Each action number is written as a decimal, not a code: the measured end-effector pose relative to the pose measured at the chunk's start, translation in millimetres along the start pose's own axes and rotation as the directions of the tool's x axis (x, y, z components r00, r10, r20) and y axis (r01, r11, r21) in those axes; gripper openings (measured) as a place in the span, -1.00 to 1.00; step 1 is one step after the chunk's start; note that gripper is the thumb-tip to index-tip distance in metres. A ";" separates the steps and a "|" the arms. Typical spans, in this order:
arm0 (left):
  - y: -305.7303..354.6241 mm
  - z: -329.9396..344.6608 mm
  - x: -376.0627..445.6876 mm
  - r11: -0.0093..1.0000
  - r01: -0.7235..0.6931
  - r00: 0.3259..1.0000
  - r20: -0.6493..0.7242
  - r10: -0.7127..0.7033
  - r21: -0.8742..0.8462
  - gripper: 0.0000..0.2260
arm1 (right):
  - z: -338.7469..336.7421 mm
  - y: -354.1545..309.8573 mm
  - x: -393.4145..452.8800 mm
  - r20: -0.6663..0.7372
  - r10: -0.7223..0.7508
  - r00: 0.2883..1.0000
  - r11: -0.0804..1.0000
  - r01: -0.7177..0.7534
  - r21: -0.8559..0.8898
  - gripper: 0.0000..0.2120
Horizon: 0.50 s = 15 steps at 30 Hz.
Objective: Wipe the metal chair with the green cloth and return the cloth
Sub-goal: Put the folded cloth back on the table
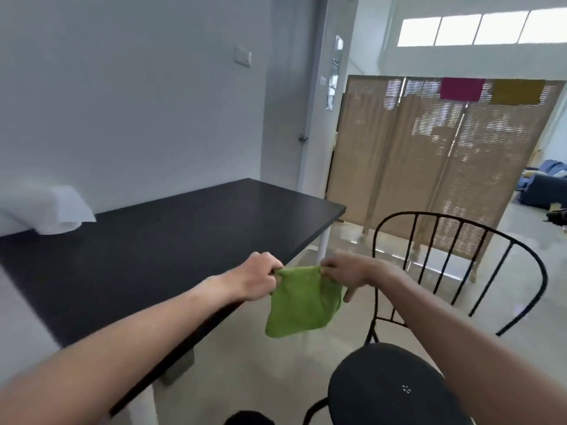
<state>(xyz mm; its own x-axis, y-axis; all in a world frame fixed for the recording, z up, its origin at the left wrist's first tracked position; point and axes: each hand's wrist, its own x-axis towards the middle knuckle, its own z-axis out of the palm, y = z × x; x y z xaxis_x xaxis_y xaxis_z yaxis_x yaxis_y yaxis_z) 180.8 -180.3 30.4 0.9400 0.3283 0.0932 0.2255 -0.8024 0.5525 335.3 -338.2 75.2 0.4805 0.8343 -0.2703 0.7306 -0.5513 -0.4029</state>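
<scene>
Dark bench (171,237) along the grey wall, a white bundle (58,210) at its far left corner. Woven folding screen (429,167) beyond, with a pink cloth (461,88) and a yellow cloth (517,92) draped over its top edge. Black metal chair (454,271) right of the bench, wire back curved, round dark seat nearest the camera.

Green cloth (303,302) held up in the air between bench edge and chair back, touching neither. Hung down from its top edge, stretched between both hands, lower corners loose and slightly bunched.

Left hand (256,276) pinched on the cloth's upper left corner, fingers curled tight, forearm reaching in from the lower left. Right hand (349,271) pinched on the upper right corner, one finger pointing down free beside the fabric, forearm reaching in from the lower right across the seat.
</scene>
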 end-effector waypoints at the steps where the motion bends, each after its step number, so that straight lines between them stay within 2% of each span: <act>1: -10.0 -26.8 -2.5 0.999 0.031 0.999 -0.042 -0.031 0.016 -0.82 | -8.3 -25.0 14.8 -0.039 -0.054 0.998 0.998 0.053 -0.031 -0.77; 3: -30.1 -79.3 -6.8 0.992 0.112 0.985 -0.135 -0.103 0.060 -0.78 | -20.5 -74.3 47.8 -0.128 -0.147 0.981 0.989 0.141 -0.053 -0.77; 5: -54.8 -125.4 -12.6 0.976 0.187 0.957 -0.246 -0.155 0.113 -0.82 | -25.3 -122.8 78.5 -0.203 -0.235 0.951 0.971 0.239 -0.001 -0.79; 6: -68.2 -143.8 -17.5 0.966 0.226 0.935 -0.307 -0.178 0.127 -0.84 | -24.4 -146.1 93.1 -0.239 -0.280 0.930 0.957 0.291 0.014 -0.73; 8: -98.0 -167.5 -34.0 0.954 0.268 0.885 -0.424 -0.190 0.132 -0.80 | -13.6 -187.3 116.7 -0.289 -0.355 0.889 0.930 0.369 -0.006 -0.66; 10: -124.1 -173.5 -58.8 0.954 0.266 0.857 -0.488 -0.167 0.141 -0.73 | 7.5 -215.5 132.9 -0.296 -0.425 0.855 0.900 0.434 -0.039 -0.69; 12: -154.8 -160.0 -85.4 0.935 0.316 0.856 -0.474 -0.207 0.161 -0.69 | 39.6 -225.6 146.5 -0.270 -0.476 0.837 0.872 0.489 -0.022 -0.76; 15: -192.9 -111.7 -119.5 0.897 0.389 0.888 -0.343 -0.305 0.208 -0.74 | 98.9 -207.6 156.4 -0.128 -0.481 0.867 0.877 0.477 -0.067 -0.78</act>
<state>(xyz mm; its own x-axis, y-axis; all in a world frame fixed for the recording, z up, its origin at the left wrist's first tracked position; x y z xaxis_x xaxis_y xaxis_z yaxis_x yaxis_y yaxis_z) -3.7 -9.0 5.3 0.6782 0.7076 0.1983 0.6213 -0.6962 0.3596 210.8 -93.7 30.1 0.1271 0.9893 0.0712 0.9019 -0.0854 -0.4234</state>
